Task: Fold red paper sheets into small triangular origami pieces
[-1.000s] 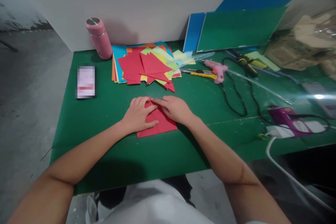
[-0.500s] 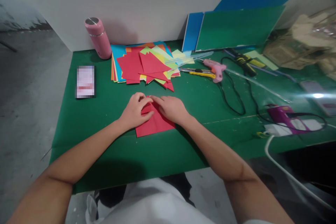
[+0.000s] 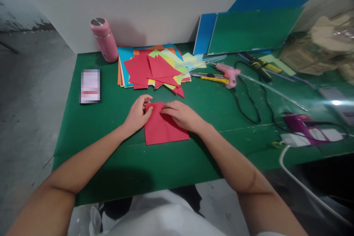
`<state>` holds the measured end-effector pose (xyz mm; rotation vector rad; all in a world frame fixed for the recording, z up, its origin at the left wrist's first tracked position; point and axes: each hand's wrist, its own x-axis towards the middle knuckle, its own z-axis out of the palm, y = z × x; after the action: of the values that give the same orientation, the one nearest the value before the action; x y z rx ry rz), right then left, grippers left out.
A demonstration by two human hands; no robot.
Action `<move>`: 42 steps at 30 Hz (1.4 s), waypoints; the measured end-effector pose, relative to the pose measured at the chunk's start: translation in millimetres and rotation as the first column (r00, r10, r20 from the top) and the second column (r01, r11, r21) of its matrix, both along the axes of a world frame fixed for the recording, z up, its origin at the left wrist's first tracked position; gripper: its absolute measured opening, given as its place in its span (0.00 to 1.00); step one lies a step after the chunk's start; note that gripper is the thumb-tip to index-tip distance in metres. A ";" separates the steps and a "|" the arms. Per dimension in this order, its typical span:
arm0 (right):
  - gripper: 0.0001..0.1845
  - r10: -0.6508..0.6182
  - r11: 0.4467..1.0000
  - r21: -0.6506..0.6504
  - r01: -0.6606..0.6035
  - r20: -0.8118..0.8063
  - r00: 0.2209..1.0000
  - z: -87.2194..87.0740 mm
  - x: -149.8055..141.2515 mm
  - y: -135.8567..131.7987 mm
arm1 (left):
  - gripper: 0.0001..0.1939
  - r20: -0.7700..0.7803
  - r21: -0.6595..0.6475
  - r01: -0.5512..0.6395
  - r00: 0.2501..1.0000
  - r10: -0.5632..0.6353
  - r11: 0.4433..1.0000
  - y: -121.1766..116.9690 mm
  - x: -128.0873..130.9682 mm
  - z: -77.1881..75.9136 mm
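Observation:
A folded sheet of red paper [image 3: 166, 131] lies on the green table in front of me. My left hand [image 3: 139, 112] pinches its upper left corner, thumb on top and fingers curled behind the edge. Across the paper's upper right part lies my right hand [image 3: 181, 115], its fingers bent down onto the sheet near the top edge. The tips of the right fingers are partly hidden, and I cannot make out whether they pinch a fold or only press on it.
Beyond the red sheet sits a pile of coloured paper [image 3: 138, 68]. A pink bottle [image 3: 104, 40] and a phone [image 3: 90, 86] are on the left. To the right lie a yellow utility knife [image 3: 214, 77], a pink glue gun [image 3: 229, 75], cords and a purple box [image 3: 300, 125].
My left hand has shifted from lying over the paper to gripping its upper left corner, uncovering more of the sheet. My right hand stays near the top edge.

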<state>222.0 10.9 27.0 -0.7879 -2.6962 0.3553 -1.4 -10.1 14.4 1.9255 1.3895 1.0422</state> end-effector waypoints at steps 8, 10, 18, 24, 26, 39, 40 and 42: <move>0.27 -0.017 1.000 -0.007 0.017 0.017 1.000 -1.3 0.5 -2.9 | 0.08 -0.064 -0.032 0.002 0.998 -0.004 0.999 8.1 -9.1 8.0; 0.29 -0.014 1.000 -0.028 0.015 0.022 1.000 -1.1 0.3 -3.3 | 0.09 -0.109 -0.004 -0.003 0.994 0.002 1.000 8.1 -9.4 8.9; 0.28 -0.033 0.998 -0.055 0.035 0.038 0.999 -0.8 0.8 -3.8 | 0.08 -0.104 -0.004 0.051 0.993 -0.051 0.999 6.4 -11.0 8.2; 0.26 -0.041 0.997 -0.063 0.045 0.064 0.997 0.7 -1.2 -4.6 | 0.05 -0.305 0.144 0.216 0.938 -0.165 0.966 8.0 -16.3 8.3; 0.26 -0.042 0.997 -0.060 0.047 0.074 0.996 1.0 -1.4 -4.7 | 0.07 -0.381 0.171 0.263 0.906 -0.183 0.949 8.2 -17.7 7.6; 0.27 -0.055 0.998 -0.004 0.056 0.103 0.993 -1.4 -0.4 -5.3 | 0.10 -0.512 0.213 0.353 0.835 -0.203 0.911 9.1 -21.6 2.9; 0.27 -0.051 0.999 -0.009 0.052 0.110 0.993 -1.1 -0.5 -5.4 | 0.10 -0.517 0.211 0.364 0.829 -0.212 0.907 9.4 -21.8 3.5; 0.27 -0.043 0.999 -0.025 0.047 0.120 0.992 -0.3 -0.7 -5.4 | 0.09 -0.526 0.201 0.378 0.820 -0.226 0.904 10.1 -22.4 5.1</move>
<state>221.4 5.4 26.7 -0.9034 -2.7839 0.3463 -23.9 0.0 19.6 2.6776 1.1434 0.6500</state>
